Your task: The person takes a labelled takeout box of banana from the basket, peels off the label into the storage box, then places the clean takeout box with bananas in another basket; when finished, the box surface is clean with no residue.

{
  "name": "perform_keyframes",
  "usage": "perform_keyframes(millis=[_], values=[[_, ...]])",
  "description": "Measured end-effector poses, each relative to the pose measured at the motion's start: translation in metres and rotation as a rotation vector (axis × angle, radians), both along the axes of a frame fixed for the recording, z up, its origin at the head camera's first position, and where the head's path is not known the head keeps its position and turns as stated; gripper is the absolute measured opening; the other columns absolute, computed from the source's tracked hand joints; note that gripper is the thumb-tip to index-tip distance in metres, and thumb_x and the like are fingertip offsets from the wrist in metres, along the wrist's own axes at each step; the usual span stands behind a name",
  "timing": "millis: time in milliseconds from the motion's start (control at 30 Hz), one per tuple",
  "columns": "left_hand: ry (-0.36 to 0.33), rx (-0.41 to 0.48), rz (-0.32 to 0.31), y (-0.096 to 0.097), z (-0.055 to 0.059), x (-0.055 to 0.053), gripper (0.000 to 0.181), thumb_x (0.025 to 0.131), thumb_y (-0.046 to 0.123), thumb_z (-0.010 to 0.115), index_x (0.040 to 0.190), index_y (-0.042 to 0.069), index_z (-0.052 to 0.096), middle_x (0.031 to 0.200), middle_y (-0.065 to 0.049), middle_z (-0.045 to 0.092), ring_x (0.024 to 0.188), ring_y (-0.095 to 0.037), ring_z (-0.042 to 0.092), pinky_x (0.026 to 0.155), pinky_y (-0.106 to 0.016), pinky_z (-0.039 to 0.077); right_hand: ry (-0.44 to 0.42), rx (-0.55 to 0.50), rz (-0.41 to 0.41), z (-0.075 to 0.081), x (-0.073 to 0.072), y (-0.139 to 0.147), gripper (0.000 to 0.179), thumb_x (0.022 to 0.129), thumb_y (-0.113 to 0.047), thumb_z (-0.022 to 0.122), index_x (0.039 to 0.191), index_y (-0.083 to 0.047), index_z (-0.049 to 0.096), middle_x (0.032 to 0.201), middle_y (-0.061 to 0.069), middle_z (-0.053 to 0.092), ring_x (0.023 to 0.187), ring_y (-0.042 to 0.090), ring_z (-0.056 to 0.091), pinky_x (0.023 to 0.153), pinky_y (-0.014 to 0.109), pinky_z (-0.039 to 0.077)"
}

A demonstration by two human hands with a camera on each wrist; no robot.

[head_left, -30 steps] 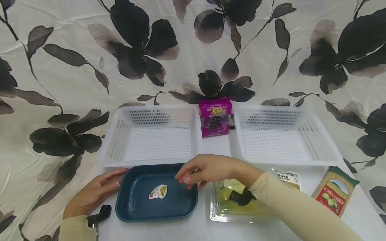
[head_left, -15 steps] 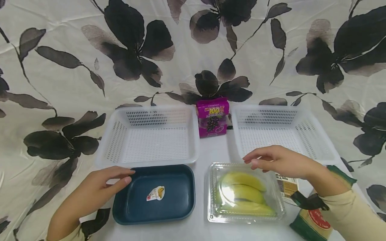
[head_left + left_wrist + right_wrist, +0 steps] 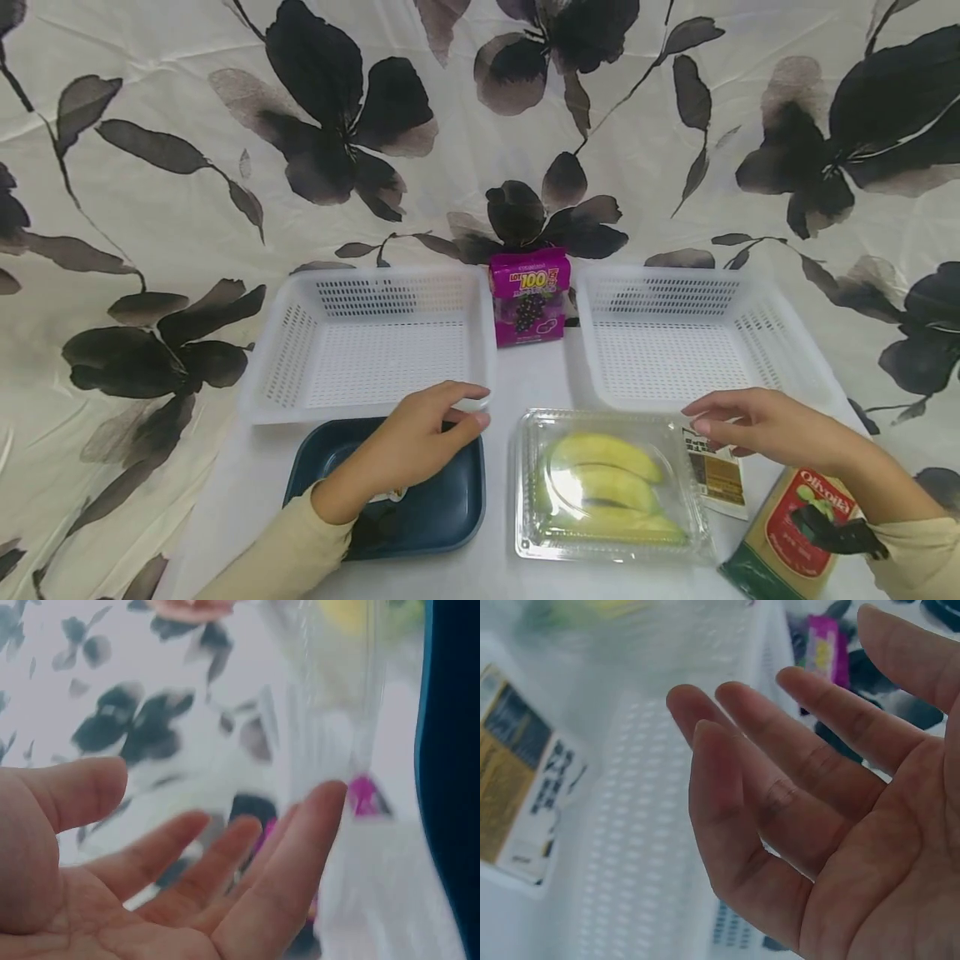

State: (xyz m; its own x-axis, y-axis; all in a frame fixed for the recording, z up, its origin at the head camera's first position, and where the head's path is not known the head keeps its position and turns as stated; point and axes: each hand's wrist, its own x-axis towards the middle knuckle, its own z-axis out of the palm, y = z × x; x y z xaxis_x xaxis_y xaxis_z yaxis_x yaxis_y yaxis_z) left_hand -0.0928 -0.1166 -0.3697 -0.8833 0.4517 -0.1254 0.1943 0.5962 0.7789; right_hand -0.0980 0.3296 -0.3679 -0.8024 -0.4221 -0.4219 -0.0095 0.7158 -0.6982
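Observation:
My left hand (image 3: pixel 408 442) hangs over the dark blue tray (image 3: pixel 446 517), fingers loosely bent and holding nothing. A small banana-print sticker (image 3: pixel 392 496) in that tray is mostly hidden by the left wrist. To the tray's right sits a clear plastic clamshell box (image 3: pixel 527 483), closed over several yellow bananas (image 3: pixel 603 483). My right hand (image 3: pixel 772 425), holding nothing, hovers above a brown and white packet (image 3: pixel 718 479), near the front rim of the right basket. Both palms look bare in the wrist views, the left hand (image 3: pixel 180 892) and the right hand (image 3: pixel 840 795) relaxed.
Two white perforated baskets, the left basket (image 3: pixel 393 358) and the right basket (image 3: pixel 667 350), stand at the back. A purple grape candy bag (image 3: pixel 529 296) stands between them. A green and tan Olivoila packet (image 3: pixel 798 533) lies at front right, partly behind the right wrist. Floral cloth (image 3: pixel 322 108) hangs behind.
My left hand has moved right from the blue tray's left edge to over the tray. My right hand has gone right from above the tray, past the clamshell box, to the brown and white packet.

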Motion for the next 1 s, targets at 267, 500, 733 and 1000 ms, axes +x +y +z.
perform_keyframes(millis=[267,500,733,1000], values=[[-0.089,0.032,-0.071,0.037,-0.025,-0.010,0.051,0.102,0.038,0.061,0.145,0.012,0.055,0.149,-0.009,0.056,0.124,-0.030,0.066,0.091,-0.043,0.061,-0.120,-0.011,-0.067,-0.020,0.003,0.009,0.052,0.102,-0.030,0.064,0.141,0.003,0.055,0.122,0.019,0.071,0.108,0.034,0.070,0.081,0.048,0.063],[-0.057,-0.011,-0.133,0.052,-0.033,-0.016,0.058,0.099,0.037,0.066,0.148,0.009,0.052,0.149,-0.015,0.054,0.123,-0.035,0.063,0.098,-0.049,0.057,-0.105,-0.036,-0.046,-0.036,0.010,0.009,0.051,0.101,-0.027,0.065,0.140,0.004,0.056,0.113,0.014,0.074,0.092,0.020,0.070,0.071,0.035,0.061],[-0.059,-0.083,-0.168,0.058,-0.040,-0.021,0.068,0.093,0.030,0.074,0.151,0.007,0.048,0.141,-0.019,0.057,0.110,-0.031,0.066,0.093,-0.047,0.057,-0.175,-0.184,-0.069,-0.048,0.011,0.010,0.054,0.101,-0.020,0.065,0.143,0.009,0.048,0.103,0.015,0.071,0.068,0.012,0.058,0.058,0.029,0.053],[-0.067,-0.126,-0.179,0.062,-0.045,-0.019,0.070,0.089,0.027,0.079,0.149,0.007,0.050,0.136,-0.017,0.061,0.120,-0.029,0.059,0.105,-0.049,0.051,-0.293,-0.333,-0.138,-0.057,0.014,0.010,0.058,0.102,-0.016,0.063,0.146,0.009,0.035,0.116,0.016,0.068,0.097,0.024,0.073,0.079,0.043,0.064]])
